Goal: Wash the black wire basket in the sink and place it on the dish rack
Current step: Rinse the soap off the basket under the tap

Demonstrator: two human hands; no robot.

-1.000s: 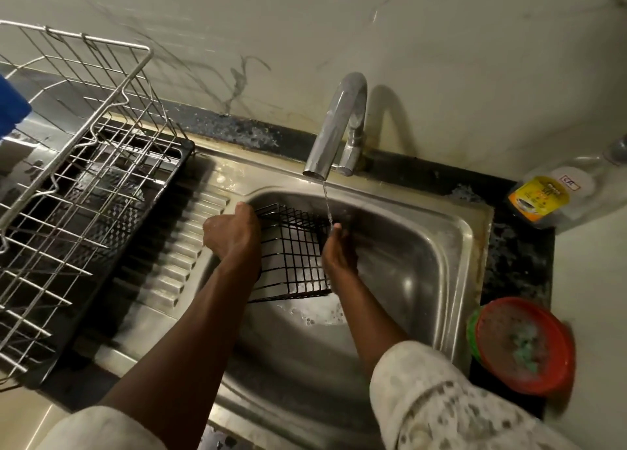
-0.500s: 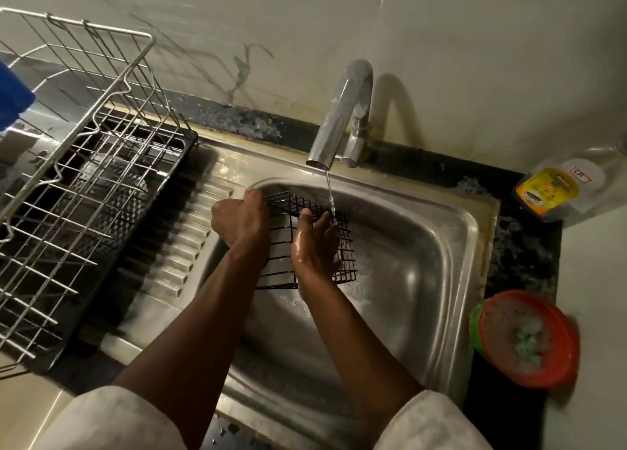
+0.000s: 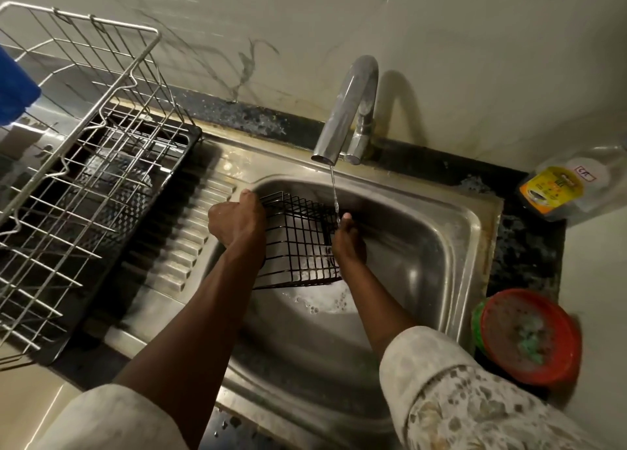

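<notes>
Over the stainless steel sink bowl [image 3: 424, 246]: black wire basket [image 3: 298, 242] held tilted on edge, well apart from the silver wire dish rack [image 3: 78, 164] at far left.
Left hand [image 3: 237, 220]: fingers curled tight round the basket's upper left rim.
Right hand [image 3: 347, 242]: against the basket's right edge, thumb up; fingers hidden, so their grip cannot be told, though it seems to steady the wire.
Curved chrome tap [image 3: 346, 110]: thin water stream [image 3: 334, 191] falls onto the right thumb.

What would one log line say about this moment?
stage: rinsing; left hand: grips black wire basket; right hand: at basket's right side, under tap water; basket: in sink, not on dish rack
</notes>
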